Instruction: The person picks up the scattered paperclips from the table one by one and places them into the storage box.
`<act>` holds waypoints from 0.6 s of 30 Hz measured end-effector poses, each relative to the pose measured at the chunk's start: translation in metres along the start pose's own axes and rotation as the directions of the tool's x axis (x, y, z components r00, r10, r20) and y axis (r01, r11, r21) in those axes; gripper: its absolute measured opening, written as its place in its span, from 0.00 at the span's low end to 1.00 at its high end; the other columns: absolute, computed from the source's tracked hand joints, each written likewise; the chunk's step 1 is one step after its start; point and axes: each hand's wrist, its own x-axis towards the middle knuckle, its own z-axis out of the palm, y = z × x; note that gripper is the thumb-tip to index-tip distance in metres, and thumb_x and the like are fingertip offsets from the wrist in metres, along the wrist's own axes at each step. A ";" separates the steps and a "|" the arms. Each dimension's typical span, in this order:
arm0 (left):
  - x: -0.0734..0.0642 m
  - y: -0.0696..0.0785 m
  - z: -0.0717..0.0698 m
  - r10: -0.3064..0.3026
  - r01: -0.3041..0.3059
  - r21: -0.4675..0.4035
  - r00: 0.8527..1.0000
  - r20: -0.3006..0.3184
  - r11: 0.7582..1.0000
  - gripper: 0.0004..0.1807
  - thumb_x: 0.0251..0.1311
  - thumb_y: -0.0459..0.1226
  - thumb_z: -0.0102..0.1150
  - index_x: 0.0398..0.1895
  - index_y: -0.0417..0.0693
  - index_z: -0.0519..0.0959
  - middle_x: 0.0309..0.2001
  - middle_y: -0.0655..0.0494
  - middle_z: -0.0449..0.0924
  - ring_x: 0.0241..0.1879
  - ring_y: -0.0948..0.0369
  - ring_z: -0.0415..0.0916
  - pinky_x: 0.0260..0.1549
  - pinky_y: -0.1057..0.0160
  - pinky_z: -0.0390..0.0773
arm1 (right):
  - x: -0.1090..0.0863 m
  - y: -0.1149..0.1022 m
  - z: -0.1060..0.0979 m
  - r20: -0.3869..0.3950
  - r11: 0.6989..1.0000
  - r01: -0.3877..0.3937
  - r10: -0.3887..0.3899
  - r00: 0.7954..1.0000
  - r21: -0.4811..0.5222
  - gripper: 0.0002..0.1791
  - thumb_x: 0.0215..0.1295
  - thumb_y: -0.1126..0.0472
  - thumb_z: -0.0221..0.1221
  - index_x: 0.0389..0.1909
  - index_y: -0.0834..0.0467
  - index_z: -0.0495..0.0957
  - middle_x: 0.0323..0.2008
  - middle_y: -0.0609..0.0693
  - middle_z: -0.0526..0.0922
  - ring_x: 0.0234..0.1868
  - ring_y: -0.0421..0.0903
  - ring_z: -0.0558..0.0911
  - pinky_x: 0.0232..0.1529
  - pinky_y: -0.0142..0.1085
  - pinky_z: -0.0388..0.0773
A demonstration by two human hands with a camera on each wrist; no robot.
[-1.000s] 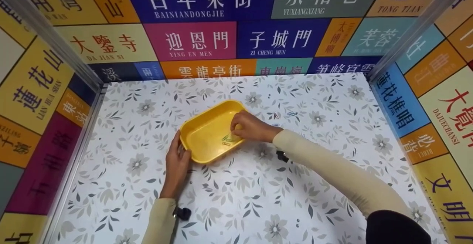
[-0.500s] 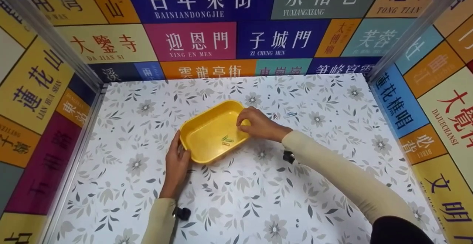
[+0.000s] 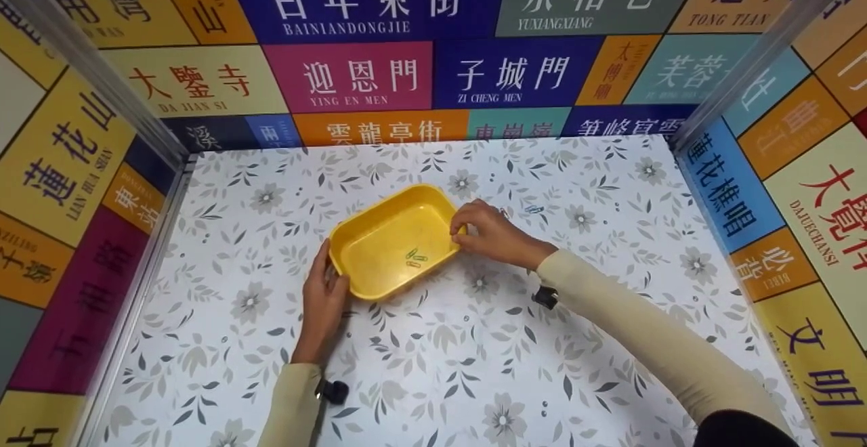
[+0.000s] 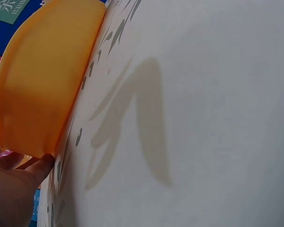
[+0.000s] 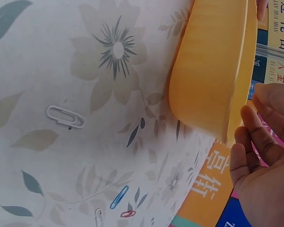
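A shallow yellow plastic tray (image 3: 366,247) lies slanted on the table, with several small paper clips (image 3: 414,257), green and orange-toned, on its floor. My left hand (image 3: 324,305) holds the tray's left end, thumb on the near side and fingers round the outer wall. At the opposite end, my right hand (image 3: 498,233) is at the rim, its fingers loosely bent. In the right wrist view the fingertips (image 5: 246,113) overlap the rim, thumb and index tips apart, with no clip visible between them.
Beyond the right hand lie a blue paper clip (image 5: 119,197), a red paper clip (image 5: 128,213) and a white paper clip (image 5: 66,117) on the floral tabletop (image 3: 488,372). Sign-covered panels (image 3: 349,74) wall in the back and both sides.
My right hand has drawn rightward from over the inside of the tray to its right rim. The left hand, tray and clips inside it keep their places.
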 end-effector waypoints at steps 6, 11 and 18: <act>0.000 -0.001 0.000 0.010 -0.010 0.005 1.000 -0.003 1.000 0.41 0.75 0.25 0.52 0.89 0.39 0.54 0.87 0.46 0.58 0.84 0.47 0.59 0.81 0.48 0.67 | -0.010 0.004 -0.003 -0.037 0.999 0.035 -0.035 0.999 -0.006 0.02 0.70 0.69 0.70 0.41 0.63 0.89 0.45 0.55 0.90 0.51 0.56 0.79 0.58 0.48 0.75; 0.000 0.000 0.000 0.014 -0.014 0.025 1.000 -0.003 1.000 0.41 0.75 0.26 0.52 0.89 0.38 0.55 0.87 0.45 0.58 0.84 0.47 0.59 0.80 0.47 0.67 | -0.018 0.009 -0.005 -0.059 0.999 0.041 -0.041 0.997 -0.002 0.02 0.71 0.69 0.71 0.41 0.64 0.89 0.46 0.55 0.91 0.53 0.56 0.80 0.60 0.49 0.75; 0.000 0.001 0.000 0.020 -0.020 0.041 1.000 -0.006 0.999 0.41 0.74 0.25 0.52 0.89 0.38 0.55 0.87 0.45 0.58 0.84 0.47 0.59 0.81 0.47 0.67 | -0.027 0.013 -0.007 -0.067 1.000 0.000 0.001 0.998 0.010 0.03 0.72 0.66 0.72 0.42 0.61 0.90 0.47 0.52 0.91 0.55 0.55 0.81 0.61 0.50 0.76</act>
